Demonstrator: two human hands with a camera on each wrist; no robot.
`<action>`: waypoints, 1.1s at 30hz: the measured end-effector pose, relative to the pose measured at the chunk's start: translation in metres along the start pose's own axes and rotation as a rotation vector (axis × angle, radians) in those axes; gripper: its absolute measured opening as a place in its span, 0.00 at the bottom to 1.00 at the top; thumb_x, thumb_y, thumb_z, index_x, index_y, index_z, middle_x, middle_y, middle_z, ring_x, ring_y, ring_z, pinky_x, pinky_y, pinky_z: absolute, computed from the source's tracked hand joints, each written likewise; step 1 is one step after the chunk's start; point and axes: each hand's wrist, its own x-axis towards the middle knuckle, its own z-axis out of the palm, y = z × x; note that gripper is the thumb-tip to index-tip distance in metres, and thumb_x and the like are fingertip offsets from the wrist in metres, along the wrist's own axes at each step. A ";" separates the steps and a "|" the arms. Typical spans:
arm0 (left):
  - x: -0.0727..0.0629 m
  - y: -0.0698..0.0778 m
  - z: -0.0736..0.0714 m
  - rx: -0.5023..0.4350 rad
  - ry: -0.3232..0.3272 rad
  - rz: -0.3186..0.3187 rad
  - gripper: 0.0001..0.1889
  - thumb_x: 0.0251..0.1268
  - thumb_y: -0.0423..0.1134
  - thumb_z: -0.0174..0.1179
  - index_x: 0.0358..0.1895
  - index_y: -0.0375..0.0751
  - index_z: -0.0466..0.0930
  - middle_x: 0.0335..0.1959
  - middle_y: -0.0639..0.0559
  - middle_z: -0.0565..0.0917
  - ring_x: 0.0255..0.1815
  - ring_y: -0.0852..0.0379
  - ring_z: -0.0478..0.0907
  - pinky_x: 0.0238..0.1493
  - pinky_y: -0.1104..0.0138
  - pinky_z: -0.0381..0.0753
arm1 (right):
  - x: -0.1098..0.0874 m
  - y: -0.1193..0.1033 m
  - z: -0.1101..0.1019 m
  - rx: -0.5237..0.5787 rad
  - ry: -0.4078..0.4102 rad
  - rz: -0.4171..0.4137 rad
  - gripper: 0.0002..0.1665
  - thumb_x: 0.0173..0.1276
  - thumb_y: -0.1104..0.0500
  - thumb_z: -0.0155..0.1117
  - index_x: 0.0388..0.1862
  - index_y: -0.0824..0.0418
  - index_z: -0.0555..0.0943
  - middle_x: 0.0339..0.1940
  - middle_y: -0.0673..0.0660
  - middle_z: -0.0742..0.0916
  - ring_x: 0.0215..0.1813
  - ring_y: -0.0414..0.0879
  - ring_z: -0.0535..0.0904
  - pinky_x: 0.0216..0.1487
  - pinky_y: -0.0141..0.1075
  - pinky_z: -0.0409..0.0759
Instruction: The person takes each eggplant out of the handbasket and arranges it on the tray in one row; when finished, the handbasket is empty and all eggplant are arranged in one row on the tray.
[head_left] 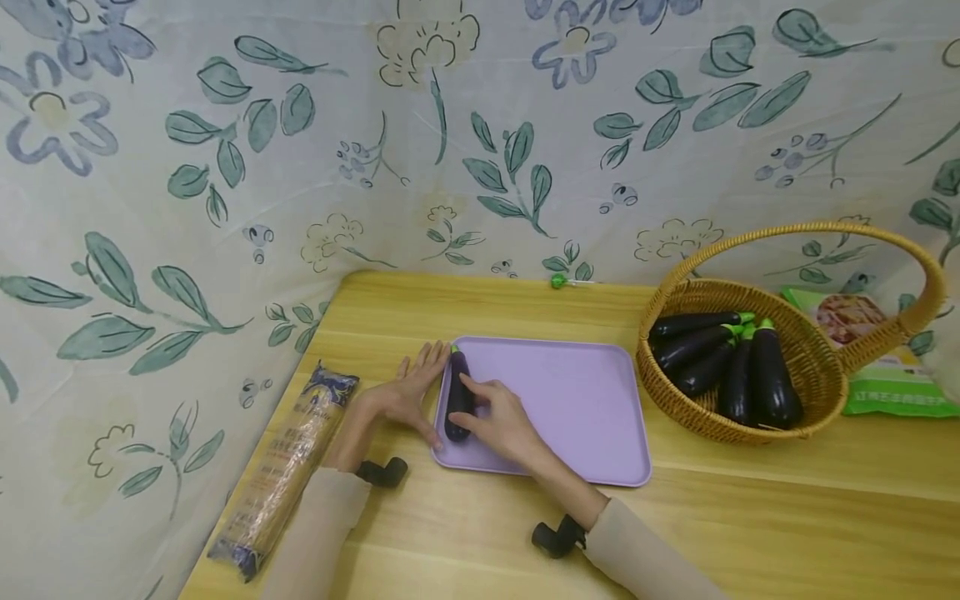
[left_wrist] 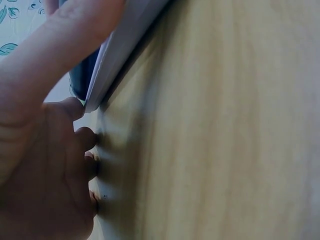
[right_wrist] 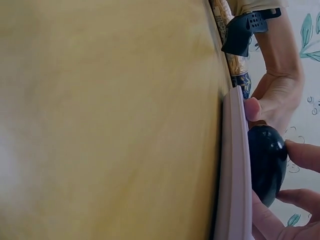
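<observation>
A dark purple eggplant (head_left: 460, 400) lies lengthwise along the left side of a lilac tray (head_left: 558, 408), its green stem end pointing away. My right hand (head_left: 506, 425) grips it, fingertips and thumb bent onto its body. The right wrist view shows the eggplant's rounded end (right_wrist: 267, 160) with fingers (right_wrist: 302, 156) around it. My left hand (head_left: 408, 392) is spread at the tray's left edge, thumb by the near corner and fingers by the far one. In the left wrist view, its fingertips (left_wrist: 86, 139) stand along the table beside the tray rim (left_wrist: 112, 60).
A wicker basket (head_left: 712, 429) with a tall handle holds several eggplants (head_left: 772, 383) at the right. Behind it lies a green food packet (head_left: 892, 392). A long wrapped package (head_left: 285, 475) lies on the left. A small green item (head_left: 558, 282) sits at the table's back edge, before a floral cloth (head_left: 480, 150).
</observation>
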 end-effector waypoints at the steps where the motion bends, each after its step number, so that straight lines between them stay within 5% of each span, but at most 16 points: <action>1: 0.000 0.000 0.000 -0.002 -0.001 0.000 0.83 0.35 0.53 0.86 0.83 0.37 0.24 0.84 0.34 0.22 0.85 0.34 0.18 0.81 0.36 0.20 | 0.000 0.000 0.000 0.003 0.000 0.005 0.39 0.65 0.53 0.77 0.74 0.59 0.75 0.55 0.64 0.86 0.56 0.55 0.84 0.56 0.49 0.84; 18: 0.002 0.002 0.000 -0.009 -0.014 -0.004 0.83 0.36 0.55 0.86 0.83 0.39 0.23 0.84 0.35 0.22 0.85 0.35 0.18 0.81 0.36 0.20 | 0.009 0.000 0.002 0.079 0.047 0.023 0.35 0.65 0.54 0.76 0.70 0.58 0.79 0.55 0.67 0.85 0.56 0.57 0.84 0.54 0.48 0.85; 33: 0.002 0.004 0.000 -0.009 -0.014 -0.019 0.84 0.35 0.56 0.86 0.83 0.39 0.23 0.83 0.35 0.22 0.84 0.35 0.17 0.81 0.36 0.20 | 0.010 -0.001 -0.004 0.102 -0.001 0.038 0.34 0.67 0.53 0.75 0.71 0.57 0.78 0.57 0.69 0.83 0.59 0.60 0.84 0.58 0.53 0.86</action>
